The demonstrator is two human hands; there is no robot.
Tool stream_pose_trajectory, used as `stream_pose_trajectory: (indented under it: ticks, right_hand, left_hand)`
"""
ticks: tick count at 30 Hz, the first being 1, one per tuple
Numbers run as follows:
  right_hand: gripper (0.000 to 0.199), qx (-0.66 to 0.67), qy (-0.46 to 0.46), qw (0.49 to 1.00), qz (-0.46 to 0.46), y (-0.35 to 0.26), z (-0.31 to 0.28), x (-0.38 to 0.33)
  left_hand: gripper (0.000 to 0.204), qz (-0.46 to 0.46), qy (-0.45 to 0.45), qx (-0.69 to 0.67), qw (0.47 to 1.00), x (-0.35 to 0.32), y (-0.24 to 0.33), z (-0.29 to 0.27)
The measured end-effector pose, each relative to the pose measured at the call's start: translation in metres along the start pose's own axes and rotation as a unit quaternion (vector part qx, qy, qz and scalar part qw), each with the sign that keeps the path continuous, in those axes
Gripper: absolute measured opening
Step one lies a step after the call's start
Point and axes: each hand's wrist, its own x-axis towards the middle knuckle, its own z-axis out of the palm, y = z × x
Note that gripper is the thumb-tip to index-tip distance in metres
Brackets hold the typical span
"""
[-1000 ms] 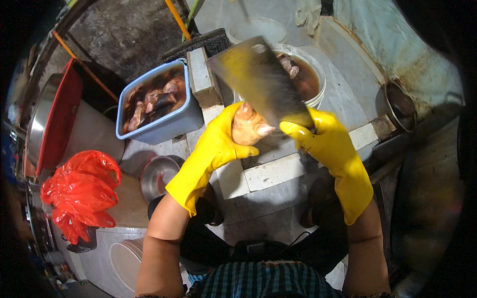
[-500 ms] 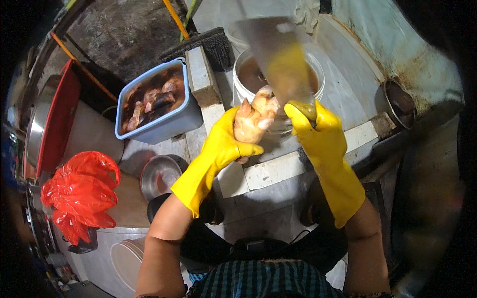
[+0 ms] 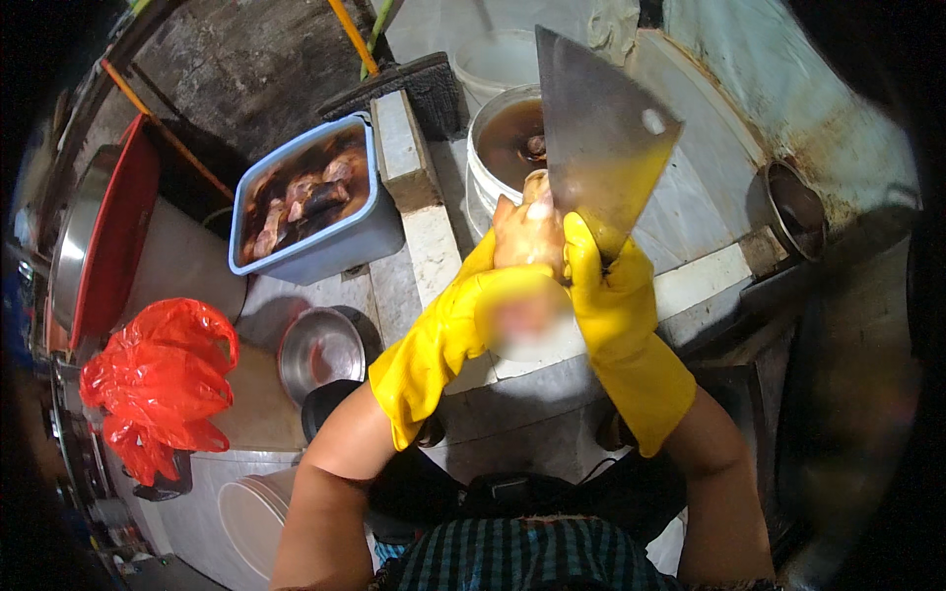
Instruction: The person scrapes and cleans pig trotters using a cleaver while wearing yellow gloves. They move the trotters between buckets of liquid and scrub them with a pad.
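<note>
My left hand (image 3: 443, 320), in a yellow rubber glove, is closed round a pale pig's trotter (image 3: 527, 236). Its lower end below my fingers is blurred. My right hand (image 3: 623, 320), gloved alike, grips a broad cleaver (image 3: 603, 128) low down, and the handle is mostly hidden in the glove. The blade points away from me, its left edge against the trotter's right side. Beyond both hands stands a white bucket (image 3: 480, 187) of brown liquid with a dark piece in it, partly covered by the blade.
At the left, a light-blue tub (image 3: 330, 254) holds several dark meat pieces in liquid. Nearer me are a metal bowl (image 3: 320, 357) and a red plastic bag (image 3: 168, 369). A low tiled ledge (image 3: 705, 281) runs before me. A broom (image 3: 419, 89) lies behind the tub.
The cleaver, blurred by motion before, now shows sharply and has come down to the right beside the trotter. My hands have drawn closer together, and the trotter has turned and moved slightly right.
</note>
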Motion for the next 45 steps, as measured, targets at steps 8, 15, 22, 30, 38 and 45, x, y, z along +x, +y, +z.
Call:
stream_pose_trajectory:
  ticks: [8,15,22,30,38,45]
  right_hand:
    - [0.018,0.017,-0.160,0.977,0.141,-0.052,-0.052,0.018]
    - [0.021,-0.062,-0.290,0.948,0.117,-0.056,-0.051,0.017]
    - [0.028,0.132,-0.384,0.876,0.259,-0.040,-0.056,0.022]
    - [0.025,0.163,-0.402,0.871,0.232,-0.040,-0.064,0.027]
    - [0.018,-0.051,-0.285,0.954,-0.084,-0.049,-0.044,0.010]
    - [0.027,0.094,-0.419,0.863,0.268,-0.059,-0.062,0.027]
  left_hand:
    - [0.072,0.045,-0.105,0.182,0.977,-0.019,0.047,-0.028]
    - [0.095,0.132,-0.142,0.248,0.949,-0.007,0.045,-0.044]
    - [0.081,0.149,-0.185,0.316,0.918,-0.021,0.062,-0.043]
    - [0.076,0.195,-0.169,0.371,0.892,-0.025,0.063,-0.047]
    - [0.092,0.133,-0.162,0.179,0.961,-0.019,0.057,-0.035]
    - [0.080,0.100,-0.081,0.321,0.938,-0.027,0.045,-0.076]
